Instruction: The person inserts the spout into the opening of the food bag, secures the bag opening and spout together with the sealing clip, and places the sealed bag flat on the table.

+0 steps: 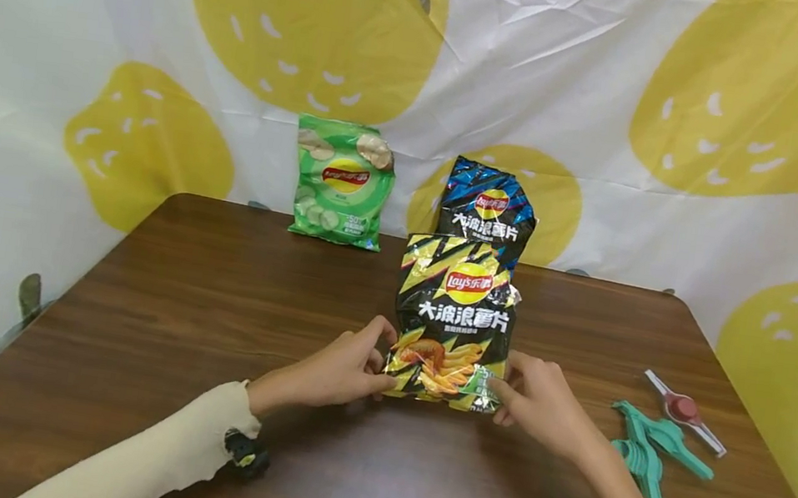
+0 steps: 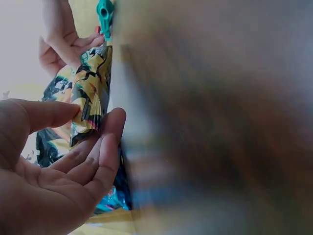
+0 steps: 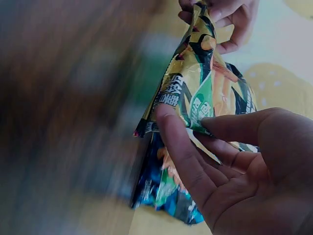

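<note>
Item: yellow-and-black chip bag (image 1: 457, 311), upright between the two hands over the table (image 1: 242, 287), overlapping the lower part of the blue chip bag (image 1: 485, 197) in the head view. Whether its bottom edge touches the table cannot be told.

Hold: left hand (image 1: 346, 364), thumb and fingers pinching the lower left corner; right hand (image 1: 547, 399) likewise pinching the lower right.

Handling, as judged: light; soft, crinkly film, glossy and probably slippery; contents likely brittle, easily crushed by a hard squeeze. Best grip: the bottom corners or flat edge, lightly, away from the filled middle.

Nearby: green chip bag (image 1: 342, 183), upright at the table's far edge, left of the blue one, apart.
</note>
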The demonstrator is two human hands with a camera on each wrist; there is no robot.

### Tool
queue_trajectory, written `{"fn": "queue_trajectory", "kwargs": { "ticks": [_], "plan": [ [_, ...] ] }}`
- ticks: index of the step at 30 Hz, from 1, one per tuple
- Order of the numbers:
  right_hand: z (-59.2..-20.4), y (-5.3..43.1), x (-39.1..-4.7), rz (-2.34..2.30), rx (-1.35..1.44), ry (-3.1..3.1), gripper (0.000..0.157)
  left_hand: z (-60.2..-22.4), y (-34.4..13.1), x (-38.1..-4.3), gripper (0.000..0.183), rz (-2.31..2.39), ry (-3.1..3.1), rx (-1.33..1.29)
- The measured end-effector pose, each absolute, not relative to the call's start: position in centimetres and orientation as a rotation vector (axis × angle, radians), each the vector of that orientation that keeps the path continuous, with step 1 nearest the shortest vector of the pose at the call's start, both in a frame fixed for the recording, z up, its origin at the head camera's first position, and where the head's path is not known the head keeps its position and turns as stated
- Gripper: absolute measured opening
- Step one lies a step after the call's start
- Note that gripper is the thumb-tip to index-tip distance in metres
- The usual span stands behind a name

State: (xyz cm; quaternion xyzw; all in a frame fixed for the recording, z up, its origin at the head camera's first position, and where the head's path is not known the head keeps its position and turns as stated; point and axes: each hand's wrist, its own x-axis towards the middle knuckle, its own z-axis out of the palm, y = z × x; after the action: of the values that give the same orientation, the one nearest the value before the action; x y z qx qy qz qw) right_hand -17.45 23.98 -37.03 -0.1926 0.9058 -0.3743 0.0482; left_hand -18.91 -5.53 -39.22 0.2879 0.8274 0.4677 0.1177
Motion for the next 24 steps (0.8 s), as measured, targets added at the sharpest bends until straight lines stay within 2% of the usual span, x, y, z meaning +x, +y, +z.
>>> {"fn": "queue_trajectory", "kwargs": {
  "ticks": [4, 10, 12, 15, 20, 24],
  "plan": [
    [-37.4, 23.1, -16.6, -1.175, -0.615, 2.688, 0.017, -39.3, -6.8, -17.6, 0.045, 1.321, 2.405, 0.817],
    [-38.5, 22.4, -15.8, -1.204, -0.617, 2.597, 0.020, -39.9, -8.0, -16.8, 0.082, 1.251, 2.345, 0.751],
    [-38.7, 22.4, -15.5, -1.203, -0.618, 2.576, 0.022, -40.1, -8.4, -16.8, 0.088, 1.226, 2.320, 0.738],
    [-38.7, 23.0, -15.0, -1.194, -0.608, 2.591, 0.024, -40.2, -8.8, -16.9, 0.084, 1.217, 2.271, 0.735],
    [-37.7, 26.2, -14.4, -1.138, -0.487, 2.830, 0.026, -40.4, -8.8, -17.3, 0.065, 1.239, 2.220, 0.771],
    [-36.7, 30.5, -14.0, -0.968, -0.398, 3.138, 0.021, -40.5, -8.7, -17.5, 0.064, 1.207, 2.224, 0.792]
  ]
}}
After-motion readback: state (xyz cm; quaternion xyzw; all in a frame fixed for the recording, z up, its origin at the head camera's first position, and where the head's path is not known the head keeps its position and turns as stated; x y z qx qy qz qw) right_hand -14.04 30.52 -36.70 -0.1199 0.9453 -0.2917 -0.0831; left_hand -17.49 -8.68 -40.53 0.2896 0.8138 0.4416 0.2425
